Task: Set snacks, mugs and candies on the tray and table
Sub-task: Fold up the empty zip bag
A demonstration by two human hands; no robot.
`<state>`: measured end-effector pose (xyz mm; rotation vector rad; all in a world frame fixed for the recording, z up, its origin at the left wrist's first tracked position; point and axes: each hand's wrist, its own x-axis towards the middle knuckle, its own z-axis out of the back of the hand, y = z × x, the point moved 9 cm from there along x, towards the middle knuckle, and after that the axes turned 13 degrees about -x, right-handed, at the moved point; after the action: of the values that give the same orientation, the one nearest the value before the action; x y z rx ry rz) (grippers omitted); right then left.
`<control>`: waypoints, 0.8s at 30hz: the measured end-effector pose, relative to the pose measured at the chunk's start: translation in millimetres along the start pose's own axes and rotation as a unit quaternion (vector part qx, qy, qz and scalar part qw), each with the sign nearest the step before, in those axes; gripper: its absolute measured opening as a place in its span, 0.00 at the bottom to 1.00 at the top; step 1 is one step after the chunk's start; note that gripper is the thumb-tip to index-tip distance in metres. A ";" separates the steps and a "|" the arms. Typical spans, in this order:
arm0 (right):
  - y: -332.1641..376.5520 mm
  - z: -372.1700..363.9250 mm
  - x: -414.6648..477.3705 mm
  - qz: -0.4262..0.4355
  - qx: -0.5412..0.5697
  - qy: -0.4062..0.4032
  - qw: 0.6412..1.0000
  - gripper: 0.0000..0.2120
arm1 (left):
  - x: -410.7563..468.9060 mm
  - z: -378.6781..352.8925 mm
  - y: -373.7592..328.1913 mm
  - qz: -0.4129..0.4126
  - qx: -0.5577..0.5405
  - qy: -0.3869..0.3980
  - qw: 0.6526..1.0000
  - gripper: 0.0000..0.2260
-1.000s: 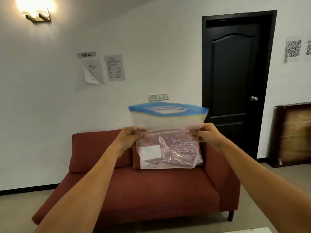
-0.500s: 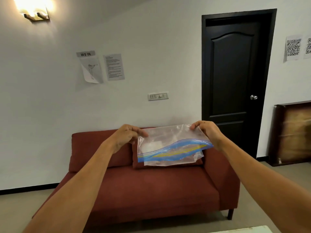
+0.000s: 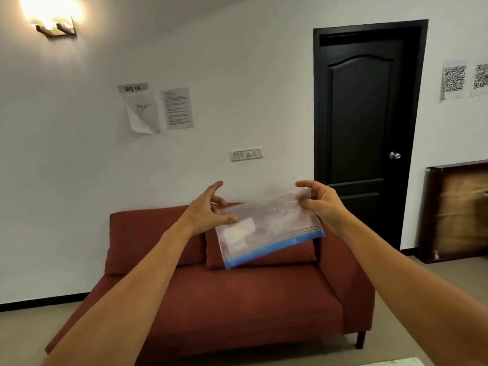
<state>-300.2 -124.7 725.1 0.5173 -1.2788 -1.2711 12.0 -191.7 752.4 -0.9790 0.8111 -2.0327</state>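
I've flipped the zip bag (image 3: 266, 228) seal-down, my right hand (image 3: 320, 204) pinching its far corner, my left hand (image 3: 208, 212) loosened, ready for emptying.

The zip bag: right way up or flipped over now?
Flipped and tilted. The zip bag has its blue zipper strip along the lower edge; the right hand pinches its upper corner, and the left hand has open fingers.

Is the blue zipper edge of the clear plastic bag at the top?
No, the clear plastic bag hangs upside down, its blue zipper edge lowest, with the right hand pinching its upper corner.
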 end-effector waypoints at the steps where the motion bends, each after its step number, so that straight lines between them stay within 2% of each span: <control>1: 8.1 -3.0 0.6 0.013 -0.010 0.013 1.000 0.23 | 2.0 -3.0 -5.4 0.001 0.044 0.012 0.999 0.50; 3: 28.9 -12.8 2.4 0.042 -0.032 0.047 0.997 0.23 | 6.6 -16.4 -20.4 -0.005 0.132 0.042 0.990 0.52; 5: 50.5 -26.9 3.6 0.069 -0.057 0.077 0.993 0.24 | 7.5 -38.1 -29.7 0.003 0.188 0.091 0.978 0.48; 7: 69.1 -40.1 4.5 0.090 -0.079 0.092 0.989 0.25 | 5.6 -59.3 -30.6 0.016 0.171 0.131 0.976 0.33; 9: 84.6 -47.2 6.4 0.111 -0.102 0.087 0.985 0.24 | 4.2 -68.2 -28.8 0.018 0.123 0.125 0.984 0.12; 11: 94.3 -46.4 7.7 0.131 -0.159 0.049 0.977 0.26 | 4.3 -66.6 -24.5 0.015 0.074 0.095 0.993 0.05; 13: 90.2 -34.3 6.6 0.121 -0.211 -0.055 0.968 0.38 | 3.5 -60.2 -17.2 0.024 0.014 0.062 0.998 0.04; 15: 72.8 -26.3 -3.2 0.067 -0.152 -0.138 0.976 0.57 | 2.3 -48.0 -10.7 0.033 -0.074 0.014 0.997 0.05; 17: 42.8 -37.0 -11.5 -0.021 -0.082 -0.124 0.989 0.72 | 0.9 -35.6 -6.3 0.034 -0.164 -0.034 0.985 0.08; 19: 10.3 -60.0 -19.5 -0.127 -0.037 -0.039 0.990 0.80 | 0.4 -30.4 -5.7 0.030 -0.224 -0.053 0.973 0.09; 21: -8.8 -85.6 -29.6 -0.186 0.010 0.056 0.981 0.76 | -0.7 -31.0 -8.0 0.025 -0.271 -0.052 0.961 0.10; 22: -11.6 -95.6 -32.7 -0.184 0.031 0.098 0.978 0.68 | -1.1 -32.0 -9.3 0.022 -0.291 -0.051 0.955 0.11; 24: -8.6 -108.0 -33.6 -0.138 0.056 0.160 0.976 0.40 | -2.5 -34.1 -11.1 0.016 -0.311 -0.049 0.949 0.11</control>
<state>-200.3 -133.9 671.9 0.9674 -1.0337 -1.2846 -18.9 -176.1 742.6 -1.3799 1.4483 -1.7035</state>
